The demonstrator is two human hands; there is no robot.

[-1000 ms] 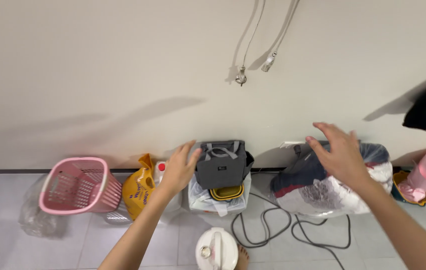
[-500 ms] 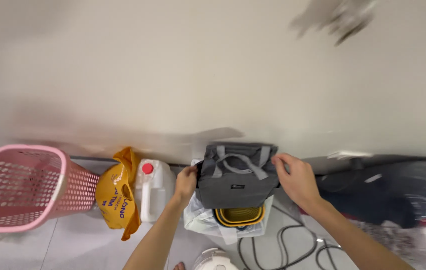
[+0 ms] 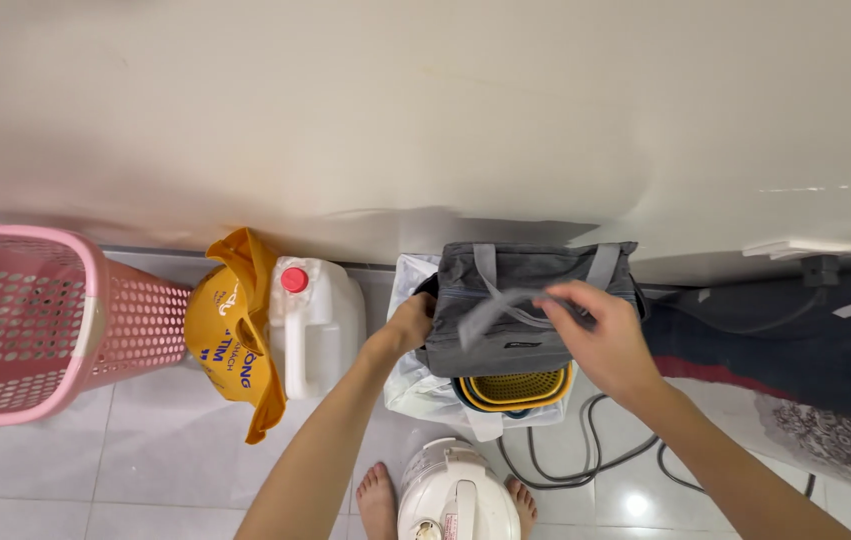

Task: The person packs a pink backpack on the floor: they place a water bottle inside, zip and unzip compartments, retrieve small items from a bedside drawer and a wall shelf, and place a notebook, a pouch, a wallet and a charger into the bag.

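A grey fabric bag (image 3: 520, 340) with two grey handles stands against the wall on top of a yellow perforated basket (image 3: 513, 386), which sits in a white plastic bag (image 3: 415, 385). My left hand (image 3: 411, 322) grips the grey bag's left side. My right hand (image 3: 595, 335) is over the bag's top and pinches one of its grey handles (image 3: 490, 312).
A white jug with a red cap (image 3: 317, 322) and a yellow bag (image 3: 230, 335) stand left of the grey bag, then a pink laundry basket (image 3: 30, 325). A white cooker (image 3: 457, 495) sits between my bare feet. Black cables (image 3: 585, 455) and a clear bag of clothes (image 3: 825, 370) lie right.
The view has moved closer and lower. My right hand shifted from the bag's right edge onto its top and took hold of a handle. My left hand stays on the left side.
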